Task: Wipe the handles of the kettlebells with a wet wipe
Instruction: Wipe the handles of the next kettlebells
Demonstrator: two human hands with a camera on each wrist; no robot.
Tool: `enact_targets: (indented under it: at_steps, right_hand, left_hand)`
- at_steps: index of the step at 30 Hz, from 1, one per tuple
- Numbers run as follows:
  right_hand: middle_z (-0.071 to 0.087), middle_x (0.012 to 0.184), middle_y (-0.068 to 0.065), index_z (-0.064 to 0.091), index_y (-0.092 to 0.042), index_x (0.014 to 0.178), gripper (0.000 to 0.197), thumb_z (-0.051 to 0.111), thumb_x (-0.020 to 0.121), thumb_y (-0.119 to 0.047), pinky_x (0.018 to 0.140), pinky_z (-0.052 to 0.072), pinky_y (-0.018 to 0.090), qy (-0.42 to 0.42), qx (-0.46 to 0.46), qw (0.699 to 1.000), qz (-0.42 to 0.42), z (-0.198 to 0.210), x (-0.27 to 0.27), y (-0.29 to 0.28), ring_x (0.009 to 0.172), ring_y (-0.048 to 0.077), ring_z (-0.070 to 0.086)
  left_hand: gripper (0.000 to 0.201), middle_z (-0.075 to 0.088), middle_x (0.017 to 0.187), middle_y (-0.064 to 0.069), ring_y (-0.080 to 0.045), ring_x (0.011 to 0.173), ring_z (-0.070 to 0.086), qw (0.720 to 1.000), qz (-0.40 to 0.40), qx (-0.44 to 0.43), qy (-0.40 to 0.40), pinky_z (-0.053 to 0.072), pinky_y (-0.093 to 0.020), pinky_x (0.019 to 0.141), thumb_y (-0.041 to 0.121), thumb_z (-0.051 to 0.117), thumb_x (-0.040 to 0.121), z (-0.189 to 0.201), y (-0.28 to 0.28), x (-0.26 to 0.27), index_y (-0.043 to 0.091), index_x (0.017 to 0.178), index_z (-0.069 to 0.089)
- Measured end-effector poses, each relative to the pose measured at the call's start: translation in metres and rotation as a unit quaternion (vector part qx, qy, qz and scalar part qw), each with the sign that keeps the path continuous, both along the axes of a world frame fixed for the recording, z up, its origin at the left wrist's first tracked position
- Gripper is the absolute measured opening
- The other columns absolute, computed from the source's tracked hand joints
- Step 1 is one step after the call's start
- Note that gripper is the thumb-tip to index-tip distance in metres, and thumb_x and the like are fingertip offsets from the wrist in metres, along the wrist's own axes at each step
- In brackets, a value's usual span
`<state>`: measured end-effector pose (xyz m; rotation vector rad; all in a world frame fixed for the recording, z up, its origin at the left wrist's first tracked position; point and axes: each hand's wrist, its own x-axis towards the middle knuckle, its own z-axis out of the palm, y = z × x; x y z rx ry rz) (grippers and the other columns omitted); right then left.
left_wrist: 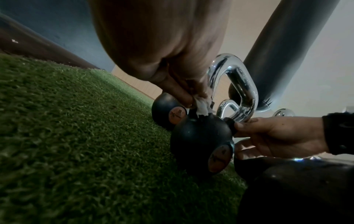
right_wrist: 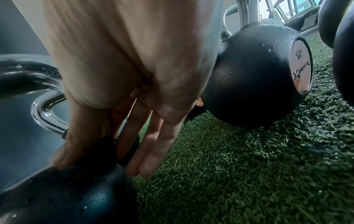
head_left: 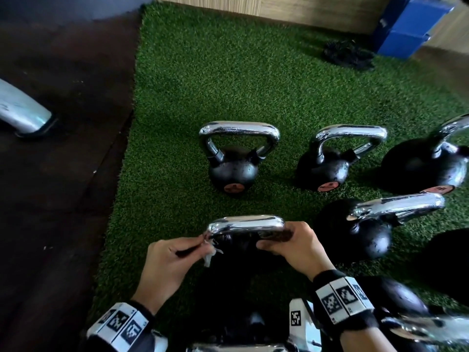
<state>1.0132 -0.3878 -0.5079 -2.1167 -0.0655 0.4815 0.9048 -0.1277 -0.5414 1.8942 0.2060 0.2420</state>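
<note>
The left hand (head_left: 165, 260) pinches a small white wipe (head_left: 211, 253) between thumb and fingers and presses it on the left bend of the handle (head_left: 247, 223) of the near kettlebell (left_wrist: 201, 145); in the left wrist view the wipe sits low on that side of the handle, just above the black ball. The right hand (head_left: 294, 246) steadies the right end of the same handle; the thumb and first fingers seem to close on the post there, but the other fingers (right_wrist: 153, 153) hang straight beside the ball, so I judge it a light hold and not a full clench.

This kettlebell stands on the green turf (head_left: 177, 123), nearest to the person. Other kettlebells stand around: one (head_left: 233, 168) straight behind it, a second (head_left: 327, 168) to the right of that one, a third (head_left: 431, 163) at the right edge, and a fourth (head_left: 368, 235) just right of the hands; more dark balls and chrome are at the bottom edge, too blurred to count.

How far the task is: I judge that one handle is in work now, at its left bend; its top bar shines, but all the handles shine, so the pictures do not tell which ones are already wiped. Some drops are visible on the big ball (right_wrist: 254, 72) in the right wrist view, which may mean wet work near it, but this is only a guess. Most probably several handles are left.
</note>
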Motion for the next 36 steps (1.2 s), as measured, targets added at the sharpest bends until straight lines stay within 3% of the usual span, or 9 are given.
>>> enact_targets:
  at_steps: [6, 10, 14, 17, 23, 26, 30, 33, 36]
  right_hand:
    - [0.072, 0.068, -0.024, 0.075, -0.040, 0.066, 0.024, 0.096, 0.055, -0.041, 0.054, 0.042, 0.003, -0.006, -0.052, 0.998, 0.027, 0.008, 0.000, -0.008, 0.064, -0.010, 0.065]
    - [0.064, 0.055, -0.021, 0.066, -0.038, 0.052, 0.031, 0.094, 0.063, -0.032, 0.054, 0.041, 0.008, -0.013, -0.088, 0.989, 0.118, 0.017, -0.003, -0.013, 0.055, -0.008, 0.058]
    - [0.070, 0.062, -0.011, 0.064, -0.046, 0.050, 0.040, 0.088, 0.069, -0.019, 0.062, 0.047, 0.012, -0.032, -0.108, 0.967, 0.229, 0.026, -0.005, -0.002, 0.064, -0.006, 0.065]
    - [0.074, 0.070, -0.008, 0.077, -0.034, 0.071, 0.015, 0.080, 0.074, -0.019, 0.064, 0.053, 0.021, -0.032, -0.123, 0.955, 0.269, 0.030, -0.007, 0.009, 0.070, 0.001, 0.070]
    - [0.071, 0.070, -0.019, 0.080, -0.027, 0.088, 0.015, 0.079, 0.079, -0.015, 0.065, 0.044, 0.006, -0.047, -0.083, 0.986, 0.135, 0.032, 0.011, 0.021, 0.063, -0.010, 0.063]
    - [0.071, 0.083, -0.015, 0.074, -0.033, 0.109, 0.030, 0.079, 0.080, -0.026, 0.072, 0.046, 0.015, -0.015, -0.092, 0.984, 0.150, 0.029, 0.023, 0.038, 0.070, -0.004, 0.060]
    - [0.065, 0.064, -0.016, 0.073, -0.030, 0.088, 0.012, 0.079, 0.081, -0.023, 0.055, 0.042, 0.007, 0.007, -0.106, 0.975, 0.196, 0.015, 0.029, 0.046, 0.055, -0.008, 0.057]
    - [0.065, 0.057, -0.023, 0.067, -0.038, 0.069, 0.021, 0.082, 0.077, -0.025, 0.048, 0.041, 0.005, 0.013, -0.088, 0.980, 0.177, 0.006, 0.030, 0.043, 0.051, -0.012, 0.058]
    - [0.065, 0.056, -0.021, 0.072, -0.038, 0.073, 0.015, 0.084, 0.073, -0.030, 0.049, 0.043, 0.009, 0.027, -0.079, 0.986, 0.146, -0.002, 0.031, 0.041, 0.049, -0.009, 0.058]
  left_hand:
    - [0.009, 0.076, 0.085, 0.029, 0.007, 0.076, 0.074, 0.999, 0.032, 0.035, -0.020, 0.050, -0.003, 0.065, 0.048, 0.079, 0.076, 0.008, -0.006, 0.009, 0.047, 0.085, 0.081]
    - [0.018, 0.077, 0.082, 0.027, 0.005, 0.073, 0.073, 0.997, 0.048, 0.056, -0.024, 0.052, -0.007, 0.065, 0.045, 0.075, 0.082, 0.010, -0.007, 0.029, 0.034, 0.095, 0.081]
    - [0.021, 0.080, 0.082, 0.014, 0.015, 0.074, 0.068, 0.991, 0.064, 0.114, -0.013, 0.044, 0.001, 0.065, 0.038, 0.081, 0.084, 0.014, -0.015, 0.064, 0.022, 0.098, 0.084]
    - [0.020, 0.081, 0.087, 0.005, 0.013, 0.081, 0.067, 0.990, 0.042, 0.132, -0.010, 0.043, 0.003, 0.071, 0.028, 0.083, 0.086, 0.021, -0.024, 0.086, 0.014, 0.099, 0.084]
    - [0.013, 0.077, 0.094, 0.027, 0.013, 0.095, 0.070, 0.993, -0.067, 0.043, 0.082, 0.049, -0.005, 0.089, 0.030, 0.075, 0.093, 0.026, -0.012, 0.091, 0.037, 0.101, 0.082]
    - [0.027, 0.077, 0.105, 0.022, 0.010, 0.101, 0.070, 0.995, -0.065, 0.034, 0.072, 0.052, -0.015, 0.099, 0.017, 0.080, 0.089, 0.019, -0.011, 0.085, 0.025, 0.115, 0.079]
    - [0.024, 0.079, 0.101, 0.016, 0.018, 0.091, 0.068, 0.996, -0.023, 0.078, 0.027, 0.055, -0.013, 0.091, 0.014, 0.083, 0.086, 0.020, -0.020, 0.088, 0.019, 0.109, 0.081]
    - [0.022, 0.078, 0.101, 0.019, 0.018, 0.092, 0.067, 0.996, -0.006, 0.081, -0.024, 0.048, -0.002, 0.081, 0.017, 0.083, 0.086, 0.032, -0.022, 0.095, 0.022, 0.108, 0.082]
    - [0.028, 0.076, 0.107, 0.019, 0.011, 0.100, 0.070, 0.992, -0.010, 0.099, -0.079, 0.051, -0.008, 0.087, 0.014, 0.082, 0.087, 0.041, -0.023, 0.099, 0.022, 0.113, 0.080]
